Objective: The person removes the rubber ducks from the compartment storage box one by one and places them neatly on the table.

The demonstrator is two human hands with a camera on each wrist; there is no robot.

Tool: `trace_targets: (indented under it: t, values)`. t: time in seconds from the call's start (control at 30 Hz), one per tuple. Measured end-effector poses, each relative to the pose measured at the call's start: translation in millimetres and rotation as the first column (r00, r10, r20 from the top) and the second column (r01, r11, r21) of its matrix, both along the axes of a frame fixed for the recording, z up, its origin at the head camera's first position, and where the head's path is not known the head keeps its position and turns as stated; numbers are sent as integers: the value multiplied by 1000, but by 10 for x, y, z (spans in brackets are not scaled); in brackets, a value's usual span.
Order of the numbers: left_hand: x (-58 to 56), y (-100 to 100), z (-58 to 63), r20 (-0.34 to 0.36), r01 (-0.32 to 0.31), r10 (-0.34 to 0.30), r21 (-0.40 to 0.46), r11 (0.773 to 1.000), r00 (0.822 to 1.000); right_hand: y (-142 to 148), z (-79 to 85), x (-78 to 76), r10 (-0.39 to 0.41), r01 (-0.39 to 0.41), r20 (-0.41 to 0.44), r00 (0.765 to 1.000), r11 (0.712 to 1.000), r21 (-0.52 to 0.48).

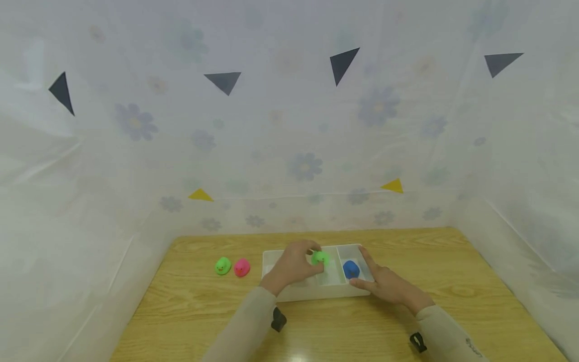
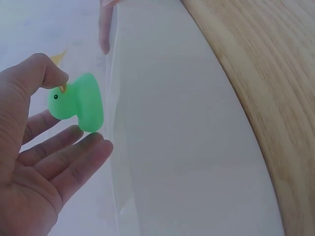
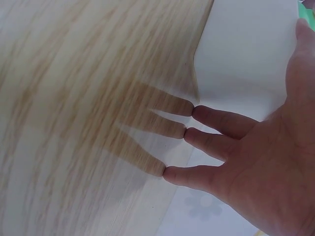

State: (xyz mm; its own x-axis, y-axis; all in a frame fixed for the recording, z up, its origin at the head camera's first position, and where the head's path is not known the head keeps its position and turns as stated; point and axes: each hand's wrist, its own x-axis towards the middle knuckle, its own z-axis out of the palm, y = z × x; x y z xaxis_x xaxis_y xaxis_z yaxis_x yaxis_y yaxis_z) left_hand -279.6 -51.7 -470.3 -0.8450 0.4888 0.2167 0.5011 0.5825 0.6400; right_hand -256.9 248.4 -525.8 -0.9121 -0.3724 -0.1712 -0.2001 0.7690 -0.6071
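The left hand (image 1: 295, 264) pinches a light-green duck-shaped toy (image 1: 320, 258) between thumb and fingers, over the middle compartment of a white rectangular divided box (image 1: 325, 292); near four o'clock from it, a blue duck-shaped toy (image 1: 351, 269) sits in the right compartment. The right hand (image 1: 390, 285), fingers spread wide, rests at the box's three-o'clock end, three fingertips touching the wood-grain bench (image 1: 181, 306). At the box's nine o'clock sit a green duck-shaped toy (image 1: 222, 265) and a pink duck-shaped toy (image 1: 242, 267).

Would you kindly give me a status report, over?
Left hand holding green duck above white tray. Right hand spanning tray's right end. Blue duck in right-end compartment; no obstruction visible.
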Motion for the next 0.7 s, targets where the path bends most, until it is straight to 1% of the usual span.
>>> trace_targets:
  t: [0.07, 0.17, 0.27, 0.43, 0.57, 0.7]
  values:
    - [-11, -31, -7, 7, 4, -5, 36, 999, 1000, -3, 3, 1, -3, 3, 6, 1000, 1000, -1]
    - [-21, -78, -23, 37, 7, -11, 101, 995, 999, -7, 12, 4, -5, 5, 10, 1000, 1000, -1]
    - [-21, -124, -44, 78, 1, -14, 157, 988, 997, -9, 14, 5, -5, 5, 10, 1000, 1000, -6]
    - [1, -188, -64, 125, -18, -11, 233, 972, 992, 1, 0, 2, 5, -5, -5, 1000, 1000, -7]
    - [24, -243, -58, 161, -32, -15, 283, 958, 987, 5, -4, -2, 9, -9, -9, 1000, 1000, -6]
    - [22, -309, -70, 170, -50, -3, 306, 951, 985, -2, -3, 0, 11, -11, -1, 1000, 1000, -13]
